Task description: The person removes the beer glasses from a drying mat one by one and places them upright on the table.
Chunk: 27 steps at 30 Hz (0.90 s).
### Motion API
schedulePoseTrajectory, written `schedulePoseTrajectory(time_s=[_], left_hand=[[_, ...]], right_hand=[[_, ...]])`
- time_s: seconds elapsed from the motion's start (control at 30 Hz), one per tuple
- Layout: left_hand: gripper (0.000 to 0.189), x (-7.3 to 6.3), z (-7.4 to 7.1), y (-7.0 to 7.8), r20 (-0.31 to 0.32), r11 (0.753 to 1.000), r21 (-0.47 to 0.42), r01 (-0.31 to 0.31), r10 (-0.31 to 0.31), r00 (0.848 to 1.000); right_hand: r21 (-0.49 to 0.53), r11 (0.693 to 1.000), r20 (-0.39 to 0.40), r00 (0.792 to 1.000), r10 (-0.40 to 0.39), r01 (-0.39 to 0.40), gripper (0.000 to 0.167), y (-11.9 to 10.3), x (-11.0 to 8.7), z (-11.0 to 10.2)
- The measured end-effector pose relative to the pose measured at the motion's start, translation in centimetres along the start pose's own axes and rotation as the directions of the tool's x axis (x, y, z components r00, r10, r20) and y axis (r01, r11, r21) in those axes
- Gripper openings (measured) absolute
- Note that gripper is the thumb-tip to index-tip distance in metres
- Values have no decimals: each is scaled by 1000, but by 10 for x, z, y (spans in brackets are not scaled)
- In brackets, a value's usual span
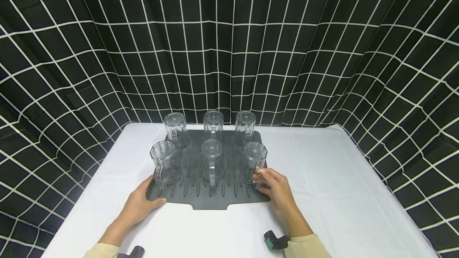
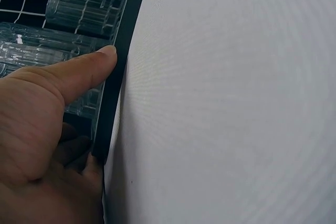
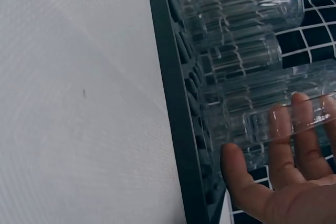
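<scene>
At the mat (image 1: 210, 205), left grip (image 1: 139, 202) spreads and right grip (image 1: 278, 188) holds mug handle (image 3: 257, 128)

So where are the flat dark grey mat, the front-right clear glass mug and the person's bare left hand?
Flat dark grey mat (image 1: 210, 206): head view, on its front tab.
Front-right clear glass mug (image 1: 248, 164): head view, on its body.
Bare left hand (image 1: 139, 203): head view, on its back.
</scene>
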<state>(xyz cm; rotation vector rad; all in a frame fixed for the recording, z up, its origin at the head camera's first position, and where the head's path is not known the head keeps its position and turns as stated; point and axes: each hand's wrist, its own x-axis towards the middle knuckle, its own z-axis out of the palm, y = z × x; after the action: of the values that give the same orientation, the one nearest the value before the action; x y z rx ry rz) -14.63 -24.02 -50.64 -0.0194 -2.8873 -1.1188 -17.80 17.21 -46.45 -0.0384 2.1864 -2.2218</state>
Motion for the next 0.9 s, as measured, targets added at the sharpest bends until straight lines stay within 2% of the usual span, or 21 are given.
schedulePoseTrajectory(time_s=[0.23,0.47,0.77,0.9], left_hand=[[99,-1,1,-1,8,1000,0,14,-14,1000],[98,-1,1,0,5,1000,-4,3,-3,1000],[98,-1,0,0,4,1000,-1,1,-1,1000],[98,-1,-1,1,5,1000,-2,1,-1,1000]], right_hand=[[58,998,32,999,13,-15,41,2,0,4],[117,993,6,1000,20,-21,34,4,1,8],[134,991,-13,1000,7,-5,36,5,0,11],[175,985,-21,1000,10,-6,37,6,1,12]])
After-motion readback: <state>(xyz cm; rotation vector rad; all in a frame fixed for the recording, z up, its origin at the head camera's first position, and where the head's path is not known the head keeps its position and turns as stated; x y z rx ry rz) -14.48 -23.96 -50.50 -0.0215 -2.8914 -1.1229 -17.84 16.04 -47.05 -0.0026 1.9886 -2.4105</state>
